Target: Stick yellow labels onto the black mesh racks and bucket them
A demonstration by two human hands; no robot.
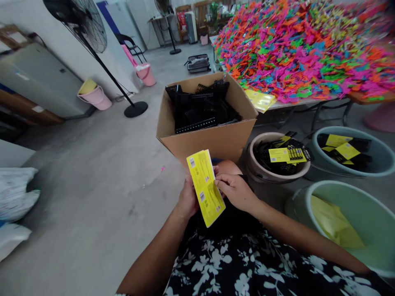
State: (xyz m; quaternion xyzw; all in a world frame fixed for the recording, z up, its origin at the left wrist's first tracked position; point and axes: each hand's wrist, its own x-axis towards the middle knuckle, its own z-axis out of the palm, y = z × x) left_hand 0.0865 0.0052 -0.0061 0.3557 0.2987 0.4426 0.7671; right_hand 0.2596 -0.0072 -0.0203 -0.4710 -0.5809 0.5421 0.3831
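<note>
The yellow cards (206,189) are held above the lap (237,216), long axis slanting from the cardboard box (212,139) toward the body, wrapped from the left by the left hand's (188,199) closed grip, right edge pinched by the right hand (237,191).

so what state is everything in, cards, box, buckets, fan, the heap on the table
yellow cards: held in both hands, printed side showing
cardboard box: open, loaded with black pieces
beige bucket: open, black pieces and cards inside
blue bucket: open, partly filled
green bucket: open, yellow sheet or bag inside
fan: standing, running or not unclear
colourful pieces: heaped, loose
</note>
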